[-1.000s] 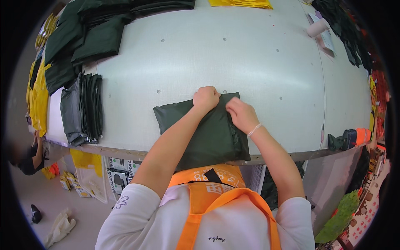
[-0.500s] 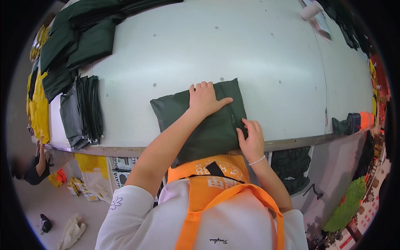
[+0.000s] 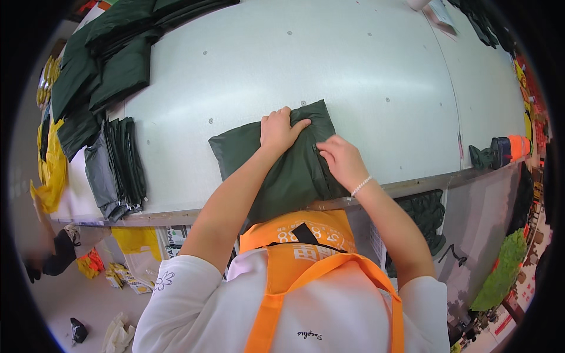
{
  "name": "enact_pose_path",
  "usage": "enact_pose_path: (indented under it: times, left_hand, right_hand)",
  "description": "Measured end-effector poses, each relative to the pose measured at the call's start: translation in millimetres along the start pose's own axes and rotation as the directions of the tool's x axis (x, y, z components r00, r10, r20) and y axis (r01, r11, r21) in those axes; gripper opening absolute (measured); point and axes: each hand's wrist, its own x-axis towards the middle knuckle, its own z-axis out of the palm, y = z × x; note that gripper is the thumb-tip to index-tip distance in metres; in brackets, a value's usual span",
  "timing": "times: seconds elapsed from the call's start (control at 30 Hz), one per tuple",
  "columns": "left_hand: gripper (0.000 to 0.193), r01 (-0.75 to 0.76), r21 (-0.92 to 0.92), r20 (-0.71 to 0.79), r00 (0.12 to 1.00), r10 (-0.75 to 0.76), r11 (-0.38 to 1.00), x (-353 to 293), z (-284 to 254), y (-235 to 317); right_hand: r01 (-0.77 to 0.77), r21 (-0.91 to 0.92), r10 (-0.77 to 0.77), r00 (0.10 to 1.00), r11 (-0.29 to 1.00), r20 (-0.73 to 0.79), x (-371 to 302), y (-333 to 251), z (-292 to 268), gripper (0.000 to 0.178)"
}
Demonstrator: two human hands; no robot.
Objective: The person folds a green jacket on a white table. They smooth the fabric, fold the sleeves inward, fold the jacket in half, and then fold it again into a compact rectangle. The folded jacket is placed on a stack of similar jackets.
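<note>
A dark green zip bag (image 3: 241,154) lies on the table in front of me, its near edge hanging toward my apron. My left hand (image 3: 279,129) grips its upper part, with curled fingers near the far edge and the thumb stretched to the right. Creases run through the fabric around that thumb. My right hand (image 3: 340,159) pinches the zipper pull on the bag's right part, with the thumb and forefinger together. The pull itself is mostly hidden by the fingertips.
Folded dark green bags (image 3: 120,70) are piled at the far left, with a flat stack (image 3: 120,167) nearer. Another person's arm (image 3: 44,226) reaches toward yellow material (image 3: 54,167). An orange and dark roll (image 3: 509,150) sits at right. The white table (image 3: 235,70) has a metal front edge.
My right hand has moved from the bag's right edge up and left onto the zipper. My left hand's fingers have curled more, and the fabric has bunched between the hands.
</note>
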Motion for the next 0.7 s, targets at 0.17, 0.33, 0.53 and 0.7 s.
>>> enact_pose_path:
  times: [0.17,0.33,0.53,0.7]
  left_hand:
    - [0.056,-0.052,-0.055,-0.084,0.995,0.048,0.997,-1.1,5.7,-2.7]
    - [0.057,-0.049,-0.051,-0.093,0.995,0.044,0.997,-3.5,4.8,-4.1]
    - [0.060,-0.019,-0.002,0.003,1.000,0.019,1.000,-9.3,-2.2,1.7]
    - [0.058,-0.001,0.002,0.005,1.000,0.001,1.000,-9.6,-9.6,7.1]
  right_hand:
    - [0.100,-0.177,-0.084,0.992,0.979,0.097,14.2,-0.1,3.1,0.013]
    - [0.113,-0.285,-0.055,0.978,0.952,0.204,28.7,5.4,-3.3,0.009]
    - [0.403,-0.452,-0.140,0.848,0.796,0.511,-47.1,-36.5,-29.9,0.003]
    - [0.413,-0.473,-0.264,0.898,0.778,0.351,-105.3,-4.1,2.4,0.020]
